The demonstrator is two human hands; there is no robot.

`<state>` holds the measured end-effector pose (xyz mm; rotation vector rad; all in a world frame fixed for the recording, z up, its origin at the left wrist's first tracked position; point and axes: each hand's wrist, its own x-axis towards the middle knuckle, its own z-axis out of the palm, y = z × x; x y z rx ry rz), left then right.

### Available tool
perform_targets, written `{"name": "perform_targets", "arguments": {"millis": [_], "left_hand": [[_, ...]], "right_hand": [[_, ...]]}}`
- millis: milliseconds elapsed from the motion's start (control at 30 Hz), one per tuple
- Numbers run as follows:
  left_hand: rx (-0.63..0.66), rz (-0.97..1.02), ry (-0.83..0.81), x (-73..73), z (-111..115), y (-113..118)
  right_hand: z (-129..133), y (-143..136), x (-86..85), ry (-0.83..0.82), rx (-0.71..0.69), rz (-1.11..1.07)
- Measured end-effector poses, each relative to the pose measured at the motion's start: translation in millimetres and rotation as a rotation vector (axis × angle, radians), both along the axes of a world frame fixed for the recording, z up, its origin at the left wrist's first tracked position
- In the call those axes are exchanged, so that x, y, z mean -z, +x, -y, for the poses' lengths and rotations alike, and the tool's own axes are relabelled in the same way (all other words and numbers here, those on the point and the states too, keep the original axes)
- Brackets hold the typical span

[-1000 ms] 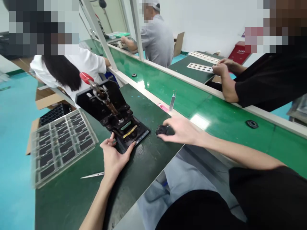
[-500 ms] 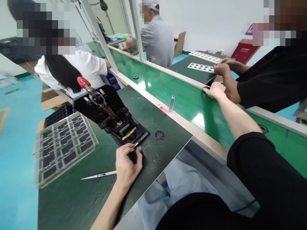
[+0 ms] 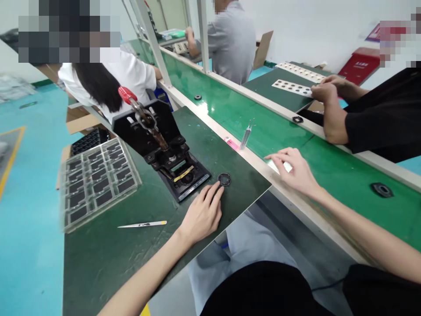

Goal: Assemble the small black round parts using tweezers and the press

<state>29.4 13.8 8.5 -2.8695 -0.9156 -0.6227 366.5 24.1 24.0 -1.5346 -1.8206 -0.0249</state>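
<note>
My left hand (image 3: 204, 213) reaches over the green table (image 3: 98, 272), fingers stretched out, with the fingertips at the near edge of a round black ring-shaped part (image 3: 224, 179). Just left of that part stands a black toggle-clamp fixture (image 3: 169, 156) with a red-tipped handle (image 3: 126, 94) and a yellow strip across its base. My right hand (image 3: 294, 171) hovers over the near side of the green conveyor belt (image 3: 332, 171), holding nothing, with its fingers apart. A small black part (image 3: 297, 119) sits at the belt's far rail.
White tweezers (image 3: 144, 224) and a clear tray of black parts (image 3: 100, 182) lie on the table's left. More black parts ride the belt, one (image 3: 381, 189) at right. A bundle of thin rods (image 3: 245, 137) stands on the near rail. Co-workers sit around; one handles a white perforated strip (image 3: 291, 87).
My left hand has left the fixture's front edge and moved right to the ring-shaped part. My right hand has drawn back from the far rail, leaving the small black part there.
</note>
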Motion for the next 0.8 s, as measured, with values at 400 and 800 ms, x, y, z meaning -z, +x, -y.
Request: {"name": "perform_targets", "arguments": {"millis": [400,800], "left_hand": [[-0.021,0.231,-0.141,8.9,8,7],[-0.005,0.263,-0.239,6.5,8,-4]], "right_hand": [[-24,-38,-35.8,0.024,-0.032,-0.465],[-93,-42,-35.2,0.096,-0.04,-0.46]]}}
